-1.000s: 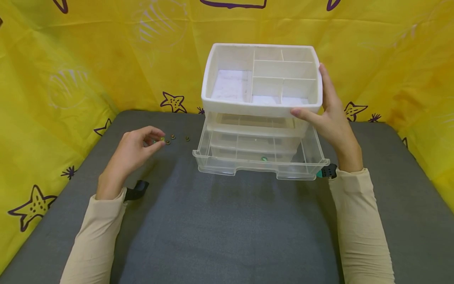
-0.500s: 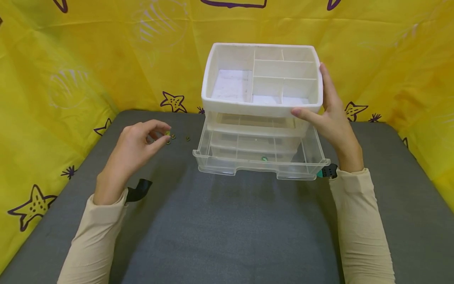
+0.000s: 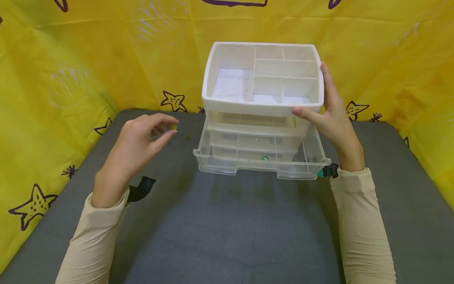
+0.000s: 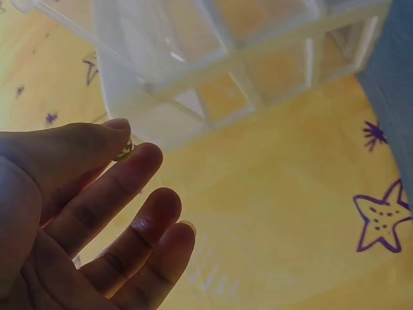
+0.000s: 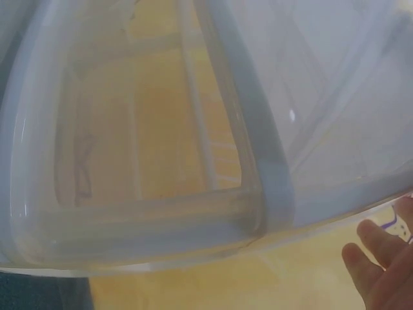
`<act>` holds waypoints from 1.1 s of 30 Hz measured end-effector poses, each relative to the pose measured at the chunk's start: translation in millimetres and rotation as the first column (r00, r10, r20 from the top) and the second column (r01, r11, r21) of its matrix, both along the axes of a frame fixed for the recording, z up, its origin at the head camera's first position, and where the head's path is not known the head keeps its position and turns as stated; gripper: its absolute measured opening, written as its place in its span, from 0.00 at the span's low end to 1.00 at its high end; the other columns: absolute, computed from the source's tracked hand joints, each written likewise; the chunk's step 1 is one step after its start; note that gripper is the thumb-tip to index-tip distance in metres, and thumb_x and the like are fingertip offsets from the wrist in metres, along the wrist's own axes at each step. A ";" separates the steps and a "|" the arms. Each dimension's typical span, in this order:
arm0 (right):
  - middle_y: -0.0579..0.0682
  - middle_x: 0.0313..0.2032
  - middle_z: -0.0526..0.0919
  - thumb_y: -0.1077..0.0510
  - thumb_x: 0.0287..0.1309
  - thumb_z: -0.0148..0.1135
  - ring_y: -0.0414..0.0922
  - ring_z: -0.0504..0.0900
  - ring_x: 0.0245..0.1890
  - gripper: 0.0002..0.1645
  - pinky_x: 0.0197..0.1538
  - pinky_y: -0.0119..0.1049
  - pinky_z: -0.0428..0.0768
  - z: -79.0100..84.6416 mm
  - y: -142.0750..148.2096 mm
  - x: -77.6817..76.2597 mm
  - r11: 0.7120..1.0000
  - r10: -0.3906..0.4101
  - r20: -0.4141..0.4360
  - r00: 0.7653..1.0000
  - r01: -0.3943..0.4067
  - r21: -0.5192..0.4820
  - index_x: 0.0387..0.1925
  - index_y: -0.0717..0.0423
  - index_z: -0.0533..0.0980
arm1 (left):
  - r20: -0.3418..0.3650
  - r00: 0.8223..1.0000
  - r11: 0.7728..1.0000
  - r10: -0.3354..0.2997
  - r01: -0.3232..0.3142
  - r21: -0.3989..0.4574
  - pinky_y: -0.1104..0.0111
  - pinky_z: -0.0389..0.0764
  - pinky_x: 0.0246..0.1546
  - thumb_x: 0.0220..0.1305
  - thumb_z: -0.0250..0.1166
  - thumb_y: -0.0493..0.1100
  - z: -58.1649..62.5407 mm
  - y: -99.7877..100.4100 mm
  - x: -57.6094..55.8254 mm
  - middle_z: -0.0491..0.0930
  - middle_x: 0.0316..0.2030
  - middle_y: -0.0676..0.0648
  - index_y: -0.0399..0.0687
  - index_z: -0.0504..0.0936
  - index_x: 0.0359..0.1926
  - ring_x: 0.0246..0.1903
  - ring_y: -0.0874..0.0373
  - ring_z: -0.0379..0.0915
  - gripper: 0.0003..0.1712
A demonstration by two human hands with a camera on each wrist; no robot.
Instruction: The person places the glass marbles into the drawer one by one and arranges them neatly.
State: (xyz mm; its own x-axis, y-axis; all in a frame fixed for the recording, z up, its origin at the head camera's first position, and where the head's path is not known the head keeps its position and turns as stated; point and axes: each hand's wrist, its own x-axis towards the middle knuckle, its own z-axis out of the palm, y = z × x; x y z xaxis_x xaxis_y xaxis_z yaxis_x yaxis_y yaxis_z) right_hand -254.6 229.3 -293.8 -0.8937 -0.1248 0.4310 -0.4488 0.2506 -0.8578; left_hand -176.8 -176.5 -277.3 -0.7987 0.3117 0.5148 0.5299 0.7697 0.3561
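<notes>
My left hand [image 3: 136, 148] pinches a small round yellow-green piece [image 3: 173, 127] between thumb and index finger, raised above the table left of a plastic drawer organizer [image 3: 260, 109]. In the left wrist view that piece [image 4: 124, 152] shows only partly, and the other fingers are loosely bent. My right hand [image 3: 333, 122] grips the organizer's right top corner, thumb on the front rim and fingers along the side. A clear drawer [image 3: 220, 165] stands pulled out at the front. Inside it lies a small green round piece [image 3: 265, 158].
Several small brass-coloured round pieces, one of them a separate piece [image 3: 188, 138], lie on the grey table [image 3: 227, 232] behind the left fingertips. The organizer's white top tray [image 3: 230, 85] has dividers. A yellow patterned cloth [image 3: 106, 47] hangs behind and at the sides.
My left hand has risen from the small pieces on the table and moved slightly right, still pinching the yellow-green piece. The right hand and organizer stay in place.
</notes>
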 end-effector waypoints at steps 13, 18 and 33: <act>0.51 0.72 0.62 0.67 0.48 0.74 0.47 0.68 0.55 0.65 0.50 0.23 0.76 0.9 -0.6 0.0 1.000 0.002 0.000 1.000 -0.002 -0.013 0.78 0.35 0.46 | -0.060 0.990 0.992 -0.127 0.128 0.013 0.61 0.81 0.39 0.56 0.71 0.30 16.2 23.5 6.1 0.87 0.38 0.44 0.39 0.86 0.44 0.34 0.53 0.82 0.13; 0.50 0.72 0.62 0.67 0.48 0.74 0.47 0.68 0.55 0.65 0.49 0.23 0.76 1.2 0.2 0.3 1.000 -0.006 0.006 1.000 0.006 -0.001 0.78 0.36 0.46 | -0.061 0.985 0.986 -0.161 0.163 0.021 0.61 0.82 0.40 0.56 0.71 0.30 20.0 34.5 6.3 0.87 0.39 0.45 0.39 0.86 0.44 0.34 0.54 0.81 0.13; 0.51 0.72 0.63 0.68 0.47 0.74 0.46 0.69 0.54 0.65 0.50 0.23 0.76 0.4 0.1 -0.6 1.000 -0.016 -0.020 1.000 0.017 0.010 0.78 0.36 0.47 | -0.080 0.955 0.958 -0.286 0.286 -0.017 0.65 0.78 0.41 0.58 0.71 0.33 17.3 65.7 2.3 0.87 0.39 0.48 0.43 0.86 0.43 0.37 0.53 0.78 0.11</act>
State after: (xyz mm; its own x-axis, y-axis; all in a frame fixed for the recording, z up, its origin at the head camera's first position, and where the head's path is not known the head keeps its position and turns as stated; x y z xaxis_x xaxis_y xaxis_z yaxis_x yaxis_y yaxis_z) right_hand -255.2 229.4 -293.5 -0.8867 -0.1146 0.4479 -0.4618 0.2669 -0.8459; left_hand -174.5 -110.8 -260.0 -0.6313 0.5237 0.5721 0.7551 0.5833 0.2993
